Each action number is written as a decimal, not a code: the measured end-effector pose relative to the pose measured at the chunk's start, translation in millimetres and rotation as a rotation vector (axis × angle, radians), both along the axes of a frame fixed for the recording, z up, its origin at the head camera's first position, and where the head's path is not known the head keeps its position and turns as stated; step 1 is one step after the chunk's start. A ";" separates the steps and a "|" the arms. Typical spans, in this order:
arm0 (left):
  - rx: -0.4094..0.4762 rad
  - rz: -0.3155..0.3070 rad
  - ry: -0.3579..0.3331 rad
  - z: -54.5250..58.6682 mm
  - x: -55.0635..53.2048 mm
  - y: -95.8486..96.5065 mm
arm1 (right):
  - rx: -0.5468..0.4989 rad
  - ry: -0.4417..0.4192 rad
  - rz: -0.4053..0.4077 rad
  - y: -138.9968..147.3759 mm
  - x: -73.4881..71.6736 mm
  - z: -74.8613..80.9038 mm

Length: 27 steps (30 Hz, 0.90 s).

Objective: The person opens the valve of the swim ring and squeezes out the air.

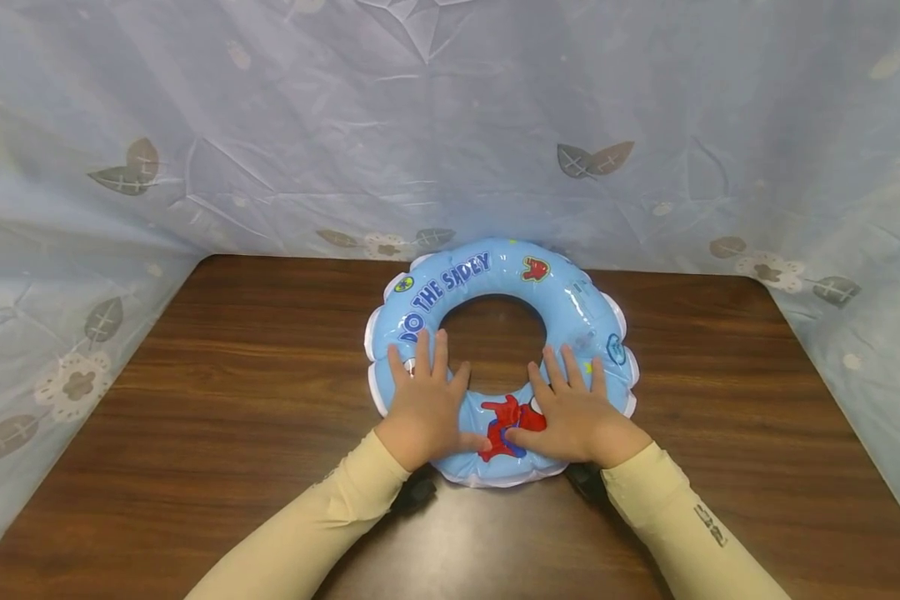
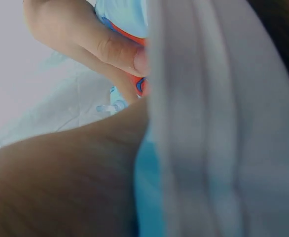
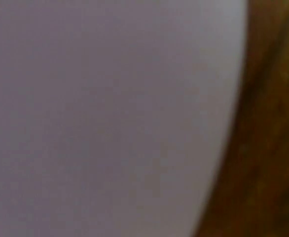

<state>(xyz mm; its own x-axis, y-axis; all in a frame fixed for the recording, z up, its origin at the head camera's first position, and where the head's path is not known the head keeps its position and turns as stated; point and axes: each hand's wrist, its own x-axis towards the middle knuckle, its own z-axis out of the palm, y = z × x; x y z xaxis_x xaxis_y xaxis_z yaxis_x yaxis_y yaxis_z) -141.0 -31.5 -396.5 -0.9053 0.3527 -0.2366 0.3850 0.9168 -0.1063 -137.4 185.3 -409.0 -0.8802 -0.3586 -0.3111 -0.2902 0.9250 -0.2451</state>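
A blue inflatable swim ring [image 1: 465,258] with a white scalloped edge lies on the table, lettering on its far left and a red figure at its near side. Spread fingers of my left hand [image 1: 426,412] rest on its near left part, thumb pointing towards the figure. On the near right part lies my right hand [image 1: 581,417], its fingers also straight and apart. The left wrist view shows a thumb [image 2: 120,52] beside a blurred pale edge [image 2: 198,118] and a small clear valve-like piece [image 2: 110,106]. In the right wrist view a blurred pale surface [image 3: 105,118] hides the hand.
The brown wood-grain table [image 1: 255,358] extends on both sides of the ring. A pale curtain [image 1: 420,125] printed with leaves and flowers hangs behind the table and along both sides. The ring's far edge is near the back curtain. Dark wrist-worn devices [image 1: 414,493] are under the wrists.
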 end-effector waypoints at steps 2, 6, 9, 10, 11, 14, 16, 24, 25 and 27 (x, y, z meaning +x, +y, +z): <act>0.009 -0.005 0.003 -1.7 -0.2 1.3 | 0.000 -0.004 -0.003 3.1 -1.0 -5.3; 0.020 -0.009 -0.013 -4.6 -0.9 2.6 | -0.014 -0.003 -0.007 8.5 -2.5 -13.6; 0.028 -0.005 -0.027 -4.4 -1.1 2.4 | -0.032 0.003 -0.003 9.2 -1.3 -11.1; 0.030 -0.004 -0.029 -4.2 -0.9 2.2 | -0.035 0.007 0.001 8.8 -0.3 -9.8; 0.034 -0.002 -0.030 -3.8 -0.7 1.9 | -0.040 0.009 0.005 8.5 0.5 -8.0; 0.035 0.004 -0.039 -2.1 -0.2 1.1 | -0.039 0.031 0.014 7.4 2.7 -6.3; 0.029 0.005 -0.041 -1.7 0.0 0.8 | -0.027 0.054 0.017 7.0 2.8 -10.0; 0.011 0.009 -0.035 0.7 -0.9 -1.3 | 0.030 0.013 0.037 1.9 -2.5 -5.3; 0.013 0.007 -0.032 0.8 -1.1 -1.6 | 0.041 0.003 0.040 1.4 -3.7 -4.6; 0.013 0.006 -0.029 0.5 -1.4 -1.5 | 0.064 -0.003 0.044 2.7 -8.0 -11.5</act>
<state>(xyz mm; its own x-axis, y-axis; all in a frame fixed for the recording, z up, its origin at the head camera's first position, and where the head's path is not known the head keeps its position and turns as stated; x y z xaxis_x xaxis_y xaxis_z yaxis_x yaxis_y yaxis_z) -142.4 -32.9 -396.0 -0.9003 0.3505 -0.2581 0.3822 0.9204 -0.0830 -145.4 188.0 -420.5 -0.8630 -0.3765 -0.3370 -0.3308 0.9251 -0.1865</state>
